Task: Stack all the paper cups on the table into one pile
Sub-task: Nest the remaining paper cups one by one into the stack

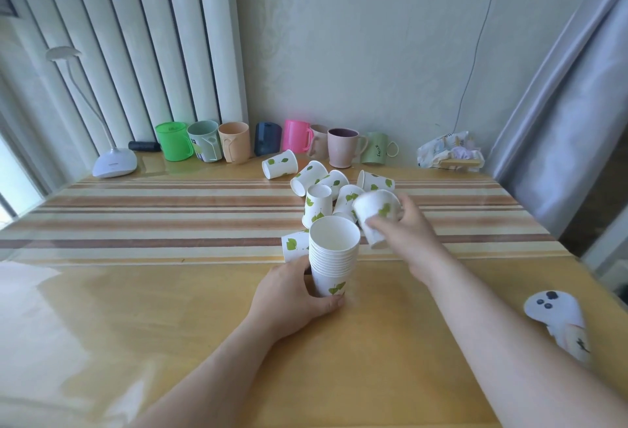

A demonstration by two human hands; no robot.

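Note:
A pile of nested white paper cups with green leaf prints (333, 254) stands upright near the table's middle, and my left hand (295, 295) grips its base. My right hand (406, 233) holds a single paper cup (373, 215), tilted, just right of the pile's open top. Behind them lie several loose paper cups on their sides (316, 177), one stands upside down (317, 205), and another (293, 244) lies against the pile's left side.
A row of coloured plastic mugs (234, 142) lines the wall at the back. A white desk lamp (114, 162) stands at the back left, a crumpled bag (448, 152) at the back right. A paper ghost figure (557, 319) lies near my right forearm.

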